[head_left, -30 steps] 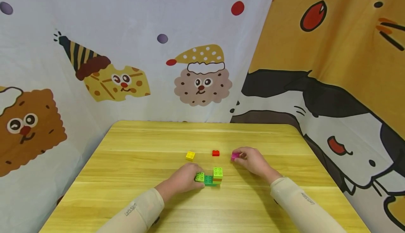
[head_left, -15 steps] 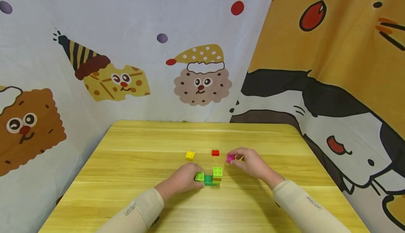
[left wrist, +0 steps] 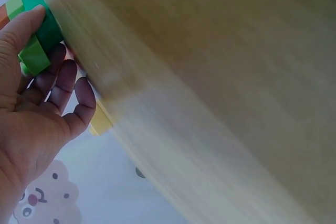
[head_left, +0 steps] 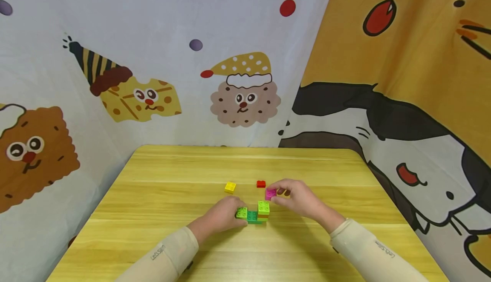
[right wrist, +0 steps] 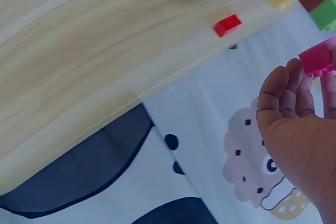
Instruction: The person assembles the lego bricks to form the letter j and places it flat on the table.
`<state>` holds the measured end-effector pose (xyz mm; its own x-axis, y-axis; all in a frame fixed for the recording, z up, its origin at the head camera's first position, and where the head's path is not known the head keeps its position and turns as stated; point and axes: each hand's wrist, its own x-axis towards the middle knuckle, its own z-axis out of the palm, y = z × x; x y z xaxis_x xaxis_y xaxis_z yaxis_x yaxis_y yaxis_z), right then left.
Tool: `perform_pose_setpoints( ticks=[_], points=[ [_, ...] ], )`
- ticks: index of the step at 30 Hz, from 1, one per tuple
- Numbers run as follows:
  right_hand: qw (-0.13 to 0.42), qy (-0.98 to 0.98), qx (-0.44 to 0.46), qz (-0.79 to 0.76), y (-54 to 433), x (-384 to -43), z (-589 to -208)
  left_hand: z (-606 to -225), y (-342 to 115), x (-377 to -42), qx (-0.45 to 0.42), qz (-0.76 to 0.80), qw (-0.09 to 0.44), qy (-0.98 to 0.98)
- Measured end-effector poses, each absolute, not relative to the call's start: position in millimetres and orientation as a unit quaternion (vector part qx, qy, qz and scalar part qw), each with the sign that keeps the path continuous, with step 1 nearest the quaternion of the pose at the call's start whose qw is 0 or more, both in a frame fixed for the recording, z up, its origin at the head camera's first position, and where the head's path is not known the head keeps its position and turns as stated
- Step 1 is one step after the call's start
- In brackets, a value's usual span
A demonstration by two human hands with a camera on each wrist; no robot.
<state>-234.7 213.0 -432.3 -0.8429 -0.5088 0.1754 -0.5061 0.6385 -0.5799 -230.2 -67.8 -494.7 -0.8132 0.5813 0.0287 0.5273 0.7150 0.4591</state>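
Observation:
My left hand (head_left: 222, 214) grips the left end of a block assembly (head_left: 252, 217) low on the wooden table. Its dark green base carries a light green block (head_left: 241, 212) at the left and a stack at the right, a brown layer under a lime green block (head_left: 263, 207). In the left wrist view the thumb presses on the dark green base (left wrist: 48, 27). My right hand (head_left: 301, 197) pinches a pink toy block (head_left: 270, 194) between thumb and fingers, just behind and right of the stack. The right wrist view shows that pink block (right wrist: 316, 57) at the fingertips.
A yellow block (head_left: 230, 187) and a red block (head_left: 261, 184) lie on the table (head_left: 172, 175) behind the assembly. Beyond the table's far edge hangs a cloth (head_left: 161, 133) printed with cartoon figures.
My right hand has moved left and slightly toward me with the pink block, from right of the red block to close by the stack. The left hand keeps its hold on the assembly.

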Motion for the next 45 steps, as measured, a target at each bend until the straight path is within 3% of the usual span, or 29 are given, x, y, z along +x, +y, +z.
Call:
perform_pose_setpoints(
  ticks=[45],
  points=[
    [0.007,0.895,-0.338,-0.291,196.2,-219.1,-429.8,-496.7,-67.9,-231.3,0.297,0.243,0.065,0.921]
  ],
)
